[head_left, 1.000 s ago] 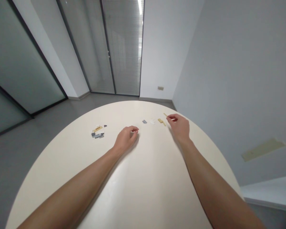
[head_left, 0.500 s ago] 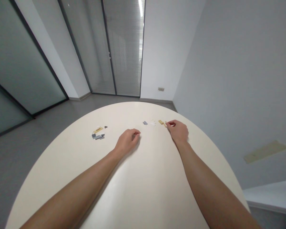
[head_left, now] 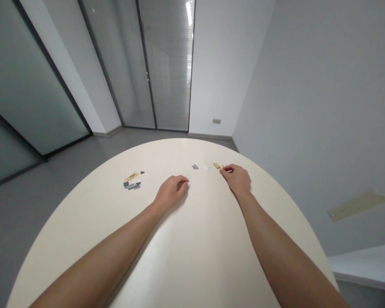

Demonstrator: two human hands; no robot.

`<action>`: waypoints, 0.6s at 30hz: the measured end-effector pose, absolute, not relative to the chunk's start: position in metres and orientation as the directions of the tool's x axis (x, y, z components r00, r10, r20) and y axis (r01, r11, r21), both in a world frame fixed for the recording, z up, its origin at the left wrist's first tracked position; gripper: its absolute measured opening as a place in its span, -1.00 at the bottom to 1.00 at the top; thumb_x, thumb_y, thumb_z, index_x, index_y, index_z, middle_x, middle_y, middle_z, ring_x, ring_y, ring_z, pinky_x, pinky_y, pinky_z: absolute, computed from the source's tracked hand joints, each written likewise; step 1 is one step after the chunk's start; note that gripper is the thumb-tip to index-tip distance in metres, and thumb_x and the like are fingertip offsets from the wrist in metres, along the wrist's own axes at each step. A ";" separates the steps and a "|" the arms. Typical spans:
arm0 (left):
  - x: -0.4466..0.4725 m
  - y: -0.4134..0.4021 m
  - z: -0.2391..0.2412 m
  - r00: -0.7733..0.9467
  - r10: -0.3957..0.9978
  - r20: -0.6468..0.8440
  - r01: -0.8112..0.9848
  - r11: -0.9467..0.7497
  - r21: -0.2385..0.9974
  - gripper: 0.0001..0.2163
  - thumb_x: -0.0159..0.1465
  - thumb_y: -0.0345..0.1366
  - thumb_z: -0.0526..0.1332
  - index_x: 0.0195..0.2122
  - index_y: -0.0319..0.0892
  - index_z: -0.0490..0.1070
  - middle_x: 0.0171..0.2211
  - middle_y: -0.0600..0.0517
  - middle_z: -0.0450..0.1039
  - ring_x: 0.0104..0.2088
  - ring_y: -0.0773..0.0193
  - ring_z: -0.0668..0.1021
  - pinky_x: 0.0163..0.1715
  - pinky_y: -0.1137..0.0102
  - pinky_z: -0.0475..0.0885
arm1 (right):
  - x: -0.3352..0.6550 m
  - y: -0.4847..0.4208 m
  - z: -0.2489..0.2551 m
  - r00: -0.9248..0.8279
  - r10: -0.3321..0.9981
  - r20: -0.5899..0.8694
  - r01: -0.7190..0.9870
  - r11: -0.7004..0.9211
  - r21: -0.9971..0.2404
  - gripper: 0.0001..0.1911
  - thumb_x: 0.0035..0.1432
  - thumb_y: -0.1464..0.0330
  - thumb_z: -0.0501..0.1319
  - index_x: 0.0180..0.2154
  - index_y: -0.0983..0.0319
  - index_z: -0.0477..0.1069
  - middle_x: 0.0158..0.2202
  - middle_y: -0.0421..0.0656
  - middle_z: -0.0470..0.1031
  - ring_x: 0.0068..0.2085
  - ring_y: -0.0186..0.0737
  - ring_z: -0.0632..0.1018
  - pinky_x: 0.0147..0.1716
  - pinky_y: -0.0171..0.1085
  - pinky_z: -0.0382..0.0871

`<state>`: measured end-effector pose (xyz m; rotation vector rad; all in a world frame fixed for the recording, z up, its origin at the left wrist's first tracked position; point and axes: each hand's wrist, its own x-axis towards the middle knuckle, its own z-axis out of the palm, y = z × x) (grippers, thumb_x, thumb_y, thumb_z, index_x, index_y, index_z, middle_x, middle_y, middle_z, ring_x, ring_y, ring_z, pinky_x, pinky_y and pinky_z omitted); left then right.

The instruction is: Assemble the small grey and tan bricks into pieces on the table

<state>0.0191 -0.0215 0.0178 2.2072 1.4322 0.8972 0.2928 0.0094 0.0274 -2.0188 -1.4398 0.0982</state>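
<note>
Table (head_left: 192,256) is round and cream-coloured, with both forearms reaching across it and little bits laid out near the far side. Right hand (head_left: 237,176) has thumb and index pinched close together, right up against the small yellow pieces (head_left: 216,165). Honestly can't tell if it's actually gripping one or just touching, since the bits are tiny and the tips cover part of them.

Just left of the yellow ones there's a patch of white pieces (head_left: 205,167), pretty hard to see against the pale top, and then some grey pieces (head_left: 195,167) a bit further left. So those make a loose row, each colour slightly apart from the next.

Left hand (head_left: 171,191) is loosely curled, thumb near the index, resting on the table nearer the wearer than the grey ones. Can't tell if anything's tucked inside it.

Well off to the left of that hand sits a mixed pile (head_left: 132,186), yellow, white and grey bits together, with one small dark piece (head_left: 142,173) just beside it.
</note>
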 end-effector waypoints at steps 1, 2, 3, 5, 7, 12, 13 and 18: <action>0.019 -0.021 0.018 0.285 0.906 0.314 0.677 -0.422 0.603 -0.78 0.34 -0.26 0.14 -0.14 -0.16 0.56 -0.27 -0.05 0.58 -0.24 0.16 0.54 -0.21 0.28 0.36 | 0.293 0.009 0.027 0.391 0.871 0.296 0.821 -0.185 -0.541 -0.80 0.13 0.13 0.33 -0.25 0.05 0.61 -0.27 -0.23 0.67 -0.24 -0.13 0.60 -0.36 -0.25 0.31; 0.019 -0.021 0.018 0.287 0.905 0.313 0.676 -0.423 0.603 -0.78 0.34 -0.26 0.14 -0.14 -0.15 0.56 -0.27 -0.04 0.58 -0.24 0.16 0.54 -0.22 0.29 0.36 | 0.294 0.009 0.026 0.387 0.874 0.293 0.821 -0.183 -0.541 -0.81 0.13 0.14 0.33 -0.25 0.05 0.61 -0.26 -0.23 0.67 -0.23 -0.13 0.60 -0.35 -0.25 0.32; 0.019 -0.021 0.018 0.288 0.905 0.314 0.676 -0.424 0.603 -0.78 0.34 -0.26 0.14 -0.15 -0.15 0.56 -0.27 -0.04 0.58 -0.24 0.16 0.54 -0.22 0.29 0.35 | 0.294 0.010 0.026 0.384 0.877 0.290 0.822 -0.182 -0.539 -0.81 0.13 0.14 0.33 -0.25 0.05 0.61 -0.26 -0.23 0.67 -0.23 -0.13 0.61 -0.34 -0.25 0.33; 0.019 -0.021 0.018 0.292 0.903 0.314 0.675 -0.428 0.601 -0.79 0.34 -0.26 0.14 -0.15 -0.15 0.56 -0.27 -0.03 0.58 -0.24 0.17 0.54 -0.24 0.30 0.35 | 0.295 0.010 0.025 0.376 0.881 0.287 0.826 -0.178 -0.535 -0.81 0.14 0.15 0.33 -0.23 0.05 0.62 -0.24 -0.22 0.68 -0.21 -0.12 0.61 -0.32 -0.25 0.35; 0.019 -0.021 0.018 0.296 0.902 0.315 0.676 -0.431 0.597 -0.79 0.34 -0.26 0.14 -0.16 -0.14 0.56 -0.28 -0.03 0.58 -0.25 0.17 0.54 -0.24 0.30 0.34 | 0.296 0.011 0.024 0.367 0.883 0.292 0.830 -0.170 -0.531 -0.78 0.14 0.16 0.32 -0.18 0.04 0.62 -0.21 -0.22 0.68 -0.19 -0.12 0.62 -0.30 -0.25 0.37; 0.020 -0.021 0.018 0.300 0.903 0.309 0.678 -0.429 0.596 -0.79 0.33 -0.27 0.14 -0.18 -0.14 0.57 -0.28 -0.03 0.59 -0.24 0.16 0.54 -0.24 0.30 0.35 | 0.295 0.011 0.024 0.349 0.897 0.272 0.845 -0.176 -0.505 -0.77 0.18 0.17 0.29 -0.16 0.03 0.63 -0.21 -0.21 0.68 -0.19 -0.10 0.63 -0.30 -0.24 0.38; 0.020 -0.021 0.018 0.300 0.903 0.308 0.680 -0.429 0.594 -0.79 0.33 -0.27 0.14 -0.18 -0.14 0.57 -0.27 -0.03 0.59 -0.24 0.16 0.54 -0.24 0.30 0.35 | 0.295 0.011 0.025 0.347 0.898 0.270 0.846 -0.176 -0.502 -0.77 0.19 0.17 0.28 -0.16 0.03 0.64 -0.21 -0.21 0.68 -0.19 -0.10 0.63 -0.30 -0.24 0.38; 0.020 -0.022 0.020 0.300 0.904 0.305 0.690 -0.426 0.585 -0.79 0.33 -0.27 0.14 -0.18 -0.14 0.57 -0.28 -0.03 0.58 -0.23 0.15 0.54 -0.21 0.28 0.37 | 0.294 0.012 0.025 0.350 0.898 0.267 0.850 -0.185 -0.492 -0.76 0.22 0.20 0.24 -0.13 0.04 0.64 -0.20 -0.18 0.68 -0.20 -0.10 0.63 -0.29 -0.25 0.39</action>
